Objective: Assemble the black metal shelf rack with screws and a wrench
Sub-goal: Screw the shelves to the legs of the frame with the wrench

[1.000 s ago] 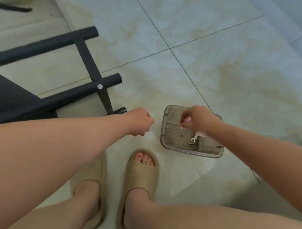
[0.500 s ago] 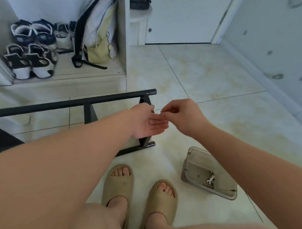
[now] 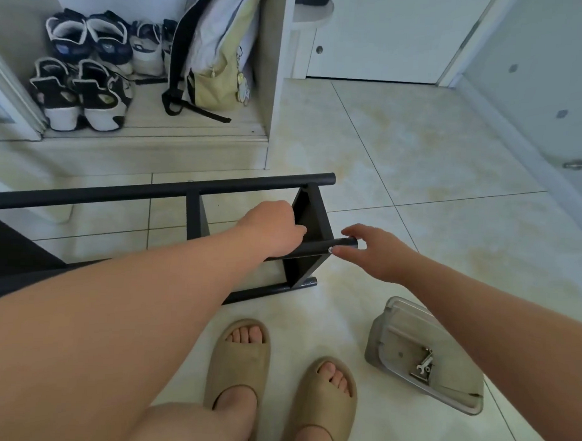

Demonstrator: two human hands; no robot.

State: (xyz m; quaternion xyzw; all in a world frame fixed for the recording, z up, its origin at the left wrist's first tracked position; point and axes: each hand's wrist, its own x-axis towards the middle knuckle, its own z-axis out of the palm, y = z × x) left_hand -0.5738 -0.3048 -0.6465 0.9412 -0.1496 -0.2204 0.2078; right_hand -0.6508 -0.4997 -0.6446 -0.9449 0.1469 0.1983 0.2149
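**Fingers (image 3: 348,238) pinch the middle bar (image 3: 311,250) beside its screw (image 3: 330,250)**

The right hand (image 3: 379,254) grasps the bar's end between forefinger and thumb, the thumb touching the silver screw. The left hand (image 3: 269,229) curls round the same bar by the end panel (image 3: 311,221). The black rack (image 3: 152,190) stands on the floor tiles (image 3: 417,152) before the shoe cupboard (image 3: 268,87). It looks stiff and probably light but unwieldy, so it is best held by its bars near the joints. Just beside the right sandal (image 3: 323,399), a clear tray (image 3: 388,336) holds the wrench (image 3: 423,368) and small hardware.
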